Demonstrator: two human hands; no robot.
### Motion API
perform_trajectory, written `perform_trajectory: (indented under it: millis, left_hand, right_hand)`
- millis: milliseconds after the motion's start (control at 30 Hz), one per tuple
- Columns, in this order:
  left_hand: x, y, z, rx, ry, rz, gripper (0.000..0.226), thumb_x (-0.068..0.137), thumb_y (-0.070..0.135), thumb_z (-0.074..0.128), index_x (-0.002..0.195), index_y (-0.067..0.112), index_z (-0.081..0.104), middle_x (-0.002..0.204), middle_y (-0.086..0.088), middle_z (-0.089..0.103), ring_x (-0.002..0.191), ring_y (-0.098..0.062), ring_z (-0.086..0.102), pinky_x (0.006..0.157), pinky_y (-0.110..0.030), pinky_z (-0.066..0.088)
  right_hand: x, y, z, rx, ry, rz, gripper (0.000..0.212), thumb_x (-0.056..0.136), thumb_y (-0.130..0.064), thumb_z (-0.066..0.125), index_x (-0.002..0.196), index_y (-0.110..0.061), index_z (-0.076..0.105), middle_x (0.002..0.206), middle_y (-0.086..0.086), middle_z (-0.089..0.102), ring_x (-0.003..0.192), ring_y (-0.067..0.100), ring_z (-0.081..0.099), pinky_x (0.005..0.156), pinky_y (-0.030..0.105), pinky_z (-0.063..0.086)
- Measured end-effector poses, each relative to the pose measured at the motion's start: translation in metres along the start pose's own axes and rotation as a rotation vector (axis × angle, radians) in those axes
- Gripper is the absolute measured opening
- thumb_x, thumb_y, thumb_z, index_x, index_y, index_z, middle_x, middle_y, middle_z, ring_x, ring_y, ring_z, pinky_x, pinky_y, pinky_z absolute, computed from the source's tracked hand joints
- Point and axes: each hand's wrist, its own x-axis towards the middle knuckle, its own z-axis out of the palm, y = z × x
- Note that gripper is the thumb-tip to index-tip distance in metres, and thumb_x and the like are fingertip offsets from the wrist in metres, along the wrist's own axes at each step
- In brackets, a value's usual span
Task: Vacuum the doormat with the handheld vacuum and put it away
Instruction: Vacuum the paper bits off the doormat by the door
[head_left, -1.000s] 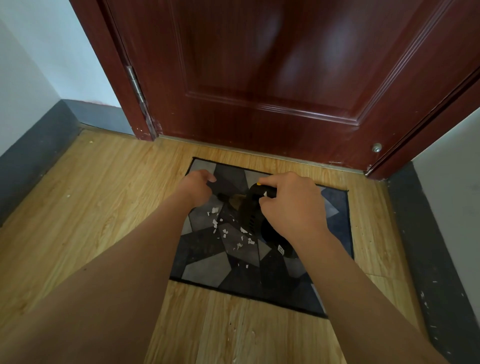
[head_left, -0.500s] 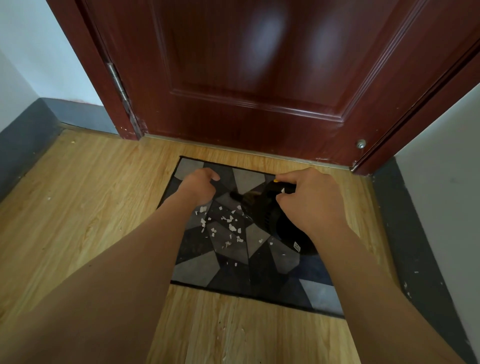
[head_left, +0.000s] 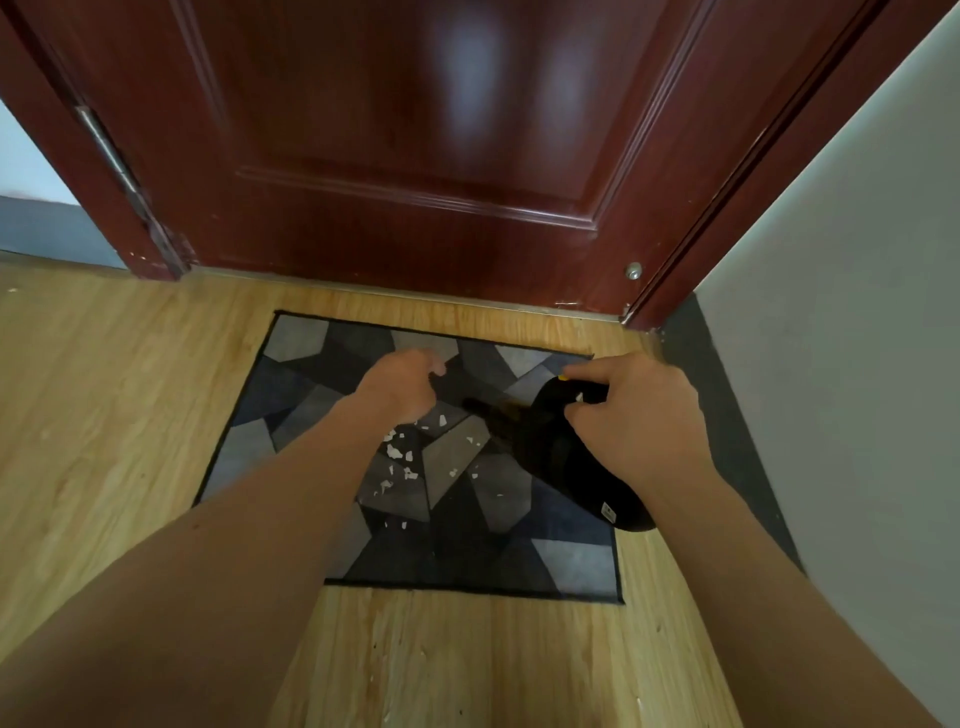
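gripping the handheld vacuum (head_left: 558, 457), right hand (head_left: 644, 421) fingers wrap it; left hand (head_left: 397, 389) fingers curl, contents unclear. a hasty pass could scatter scraps (head_left: 395, 452) off the doormat (head_left: 296, 340).

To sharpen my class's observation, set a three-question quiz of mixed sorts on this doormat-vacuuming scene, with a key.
1. True or false: the right hand grips the vacuum.
2. Most of the white scraps lie on: A the mat; B the vacuum; C the right hand.
3. Fill in: the mat lies in front of a closed, dark red ___.

Key: 1 true; 2 A; 3 door.
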Motion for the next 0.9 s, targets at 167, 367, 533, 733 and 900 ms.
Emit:
perform_trajectory:
  millis: [167,367,533,733,900]
  left_hand:
    - [-0.003,-0.006,0.050,0.548,-0.085,0.261,0.043,0.088,0.018,0.053,0.131,0.020,0.047,0.135,-0.009,0.046,0.124,-0.028,0.045,0.102,-0.043,0.041]
    - [-0.020,-0.021,0.113,0.607,-0.286,0.370,0.084,0.079,0.044,0.066,0.146,0.021,0.022,0.153,-0.010,0.020,0.140,-0.031,0.022,0.110,-0.049,0.032]
    - [-0.037,-0.026,0.161,0.735,-0.406,0.462,0.103,0.073,0.043,0.073,0.149,0.025,0.005,0.159,-0.010,-0.004,0.146,-0.037,-0.001,0.112,-0.060,0.023]
    - [-0.033,-0.047,0.178,0.810,-0.422,0.353,0.114,0.071,0.045,0.074,0.150,0.024,-0.006,0.158,-0.013,-0.016,0.145,-0.040,-0.008,0.112,-0.060,0.022]
    - [-0.021,-0.050,0.178,0.780,-0.396,0.300,0.112,0.073,0.049,0.070,0.150,0.023,-0.007,0.158,-0.013,-0.016,0.145,-0.039,-0.008,0.110,-0.060,0.025]
  right_hand:
    - [0.000,0.012,-0.001,0.030,0.082,0.051,0.036,0.079,-0.013,0.060,0.108,-0.034,0.069,0.097,-0.002,0.072,0.082,0.019,0.063,0.063,0.025,0.051]
    - [-0.006,0.030,0.000,0.085,0.099,0.111,0.036,0.079,-0.014,0.062,0.107,-0.035,0.069,0.100,-0.004,0.072,0.089,0.018,0.066,0.076,0.032,0.056]
    - [-0.005,0.032,0.007,0.071,0.100,0.108,0.037,0.078,-0.015,0.061,0.108,-0.035,0.069,0.100,-0.006,0.073,0.091,0.018,0.066,0.078,0.033,0.056]
    - [0.006,0.029,0.015,0.103,0.092,0.098,0.037,0.078,-0.013,0.062,0.108,-0.033,0.070,0.105,-0.007,0.071,0.093,0.015,0.065,0.075,0.023,0.051]
    - [0.015,0.025,0.020,0.095,0.106,0.071,0.037,0.078,-0.012,0.061,0.108,-0.033,0.070,0.104,-0.007,0.072,0.092,0.016,0.065,0.070,0.021,0.048]
